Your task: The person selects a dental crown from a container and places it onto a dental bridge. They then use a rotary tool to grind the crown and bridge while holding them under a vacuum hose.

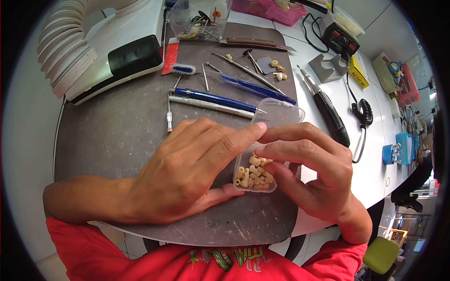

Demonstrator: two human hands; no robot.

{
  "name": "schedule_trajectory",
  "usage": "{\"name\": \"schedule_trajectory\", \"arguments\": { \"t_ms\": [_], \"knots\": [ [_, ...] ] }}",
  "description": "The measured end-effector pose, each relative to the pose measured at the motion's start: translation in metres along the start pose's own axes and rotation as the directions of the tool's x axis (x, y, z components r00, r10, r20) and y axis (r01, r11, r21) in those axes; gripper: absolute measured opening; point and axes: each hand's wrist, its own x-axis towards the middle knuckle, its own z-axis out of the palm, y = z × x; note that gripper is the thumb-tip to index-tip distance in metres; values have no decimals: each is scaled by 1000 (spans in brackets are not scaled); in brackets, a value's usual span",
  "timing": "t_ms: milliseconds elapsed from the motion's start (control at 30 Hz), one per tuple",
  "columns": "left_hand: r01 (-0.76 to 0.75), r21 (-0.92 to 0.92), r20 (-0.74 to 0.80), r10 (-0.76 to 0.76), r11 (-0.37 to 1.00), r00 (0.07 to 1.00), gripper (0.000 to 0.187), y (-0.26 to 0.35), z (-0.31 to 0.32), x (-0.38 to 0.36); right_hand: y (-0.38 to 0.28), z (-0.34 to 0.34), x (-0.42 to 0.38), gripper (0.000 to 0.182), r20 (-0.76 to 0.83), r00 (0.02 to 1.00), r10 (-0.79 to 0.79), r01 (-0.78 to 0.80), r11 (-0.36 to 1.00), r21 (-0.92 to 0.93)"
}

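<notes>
A small clear plastic box (255, 188) with its lid (280, 111) raised is on the dark mat in front of me. Cream, tooth-shaped pieces (253, 175) lie heaped inside it. My left hand (187, 168) steadies the box from the left, thumb at its near corner and index finger reaching to the hinge side. Over the box's right side, my right hand (314, 168) has its thumb and fingertips bent together at the pieces. Whether a piece is pinched between those fingertips cannot be made out.
Beyond the box lie a blue pen-like tool (211, 99), blue tweezers (253, 87), a small brush (183, 69) and a knife (251, 42). A black rotary handpiece (330, 114) rests at right, near its coiled cord (362, 112). A suction unit (133, 56) stands at left.
</notes>
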Motion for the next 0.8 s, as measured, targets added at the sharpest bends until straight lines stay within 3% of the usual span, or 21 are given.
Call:
{"name": "schedule_trajectory", "arguments": {
  "t_ms": [167, 267, 367, 400, 567, 667, 800],
  "knots": [
    [2, 9, -16, -2, 1000, 1000, 88, 3, 0, -1, -3, -7, -4, 38, 88, 988, -130, 145, 970, -194],
    [-26, 27, -45, 28, 999, 999, 89, 2, 1, 0, -1, -6, -7, 24, 264, 943, -204, 270, 932, -243],
    [-40, 31, -42, 41, 999, 998, 91, 2, 4, -2, -1, -2, -8, 26, 251, 957, -144, 232, 901, -367],
    [-26, 25, -36, 27, 999, 999, 91, 3, 4, -3, 1, -1, -8, 30, 164, 975, -149, 203, 901, -384],
    [-18, 14, -40, 19, 1000, 999, 92, 2, 2, 1, 4, -9, -4, 33, 35, 982, -185, 185, 911, -368],
    [-16, 16, -17, 16, 1000, 1000, 92, 3, 1, -1, -2, -15, -5, 18, 245, 950, -194, 265, 915, -304],
    [13, -15, -9, -13, 1000, 1000, 87, 2, 1, 0, -2, -14, -6, 13, 321, 932, -167, 270, 912, -308]
  ]
}}
